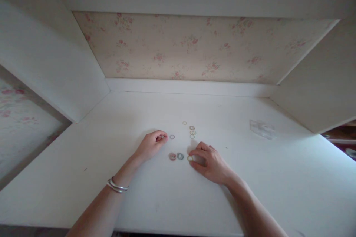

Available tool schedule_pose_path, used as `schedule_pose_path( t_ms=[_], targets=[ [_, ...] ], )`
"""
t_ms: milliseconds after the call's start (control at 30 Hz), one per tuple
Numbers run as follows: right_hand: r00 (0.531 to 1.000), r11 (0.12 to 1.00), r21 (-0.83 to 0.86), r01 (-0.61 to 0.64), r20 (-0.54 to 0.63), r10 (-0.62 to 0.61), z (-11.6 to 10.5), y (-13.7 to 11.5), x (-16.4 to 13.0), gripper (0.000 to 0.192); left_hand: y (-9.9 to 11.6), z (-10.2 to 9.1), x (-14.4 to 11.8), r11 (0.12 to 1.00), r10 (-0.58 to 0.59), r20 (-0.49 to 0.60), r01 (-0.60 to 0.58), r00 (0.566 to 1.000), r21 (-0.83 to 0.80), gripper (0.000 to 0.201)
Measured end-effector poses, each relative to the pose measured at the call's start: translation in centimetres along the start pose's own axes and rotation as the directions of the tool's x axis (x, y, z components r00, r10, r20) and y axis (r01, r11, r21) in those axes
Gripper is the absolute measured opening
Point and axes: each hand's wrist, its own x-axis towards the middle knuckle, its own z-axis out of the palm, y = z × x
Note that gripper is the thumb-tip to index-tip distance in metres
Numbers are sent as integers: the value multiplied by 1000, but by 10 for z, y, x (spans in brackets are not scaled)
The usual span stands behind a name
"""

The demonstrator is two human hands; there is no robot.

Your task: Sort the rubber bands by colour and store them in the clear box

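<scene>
Right hand (210,162) pinches a yellow ring (189,158) on the desk (139,192); left hand (151,144), loosely curled beyond it, contents indeterminable.

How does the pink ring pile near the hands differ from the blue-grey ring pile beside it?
The pink ring pile is reddish; the blue-grey ring pile is darker and cooler. The pink ring pile lies farther left, nearer the left hand; the blue-grey ring pile lies nearer the right hand. Both are small, lie flat on the white table, and no hand touches them.
</scene>
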Motion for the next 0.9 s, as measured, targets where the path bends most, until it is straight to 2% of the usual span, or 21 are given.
schedule_pose_path(
  t_ms=[333, 433, 533, 667, 800, 900],
  targets=[
    [999, 999, -15, 30, -30, -31, 1, 0, 0, 18, 1, 0, 0, 1000, -13, 6, 12, 1000, 13, 30],
    [997, 1000, 25, 7, -77, -5, 1, 0, 1, 22, 1, 1, 0, 1000, -14, 6, 14, 1000, 16, 30],
    [975, 990, 96, -103, -188, 120, 3, 6, 5, 27, 2, 0, 0, 1000, -12, 5, 12, 1000, 14, 29],
    [898, 954, 121, -274, -324, 299, 6, 16, 16, 31, 4, 0, -1, 1000, -4, 5, 4, 1000, 26, 30],
    [882, 909, -46, -413, -268, 388, 5, 16, 32, 33, 5, 0, -1, 1000, -1, 10, 1, 1000, 18, 27],
    [880, 870, -173, -462, -213, 424, 2, 12, 44, 37, 5, 0, -1, 1000, -10, 1, 10, 1000, 16, 26]
  ],
)
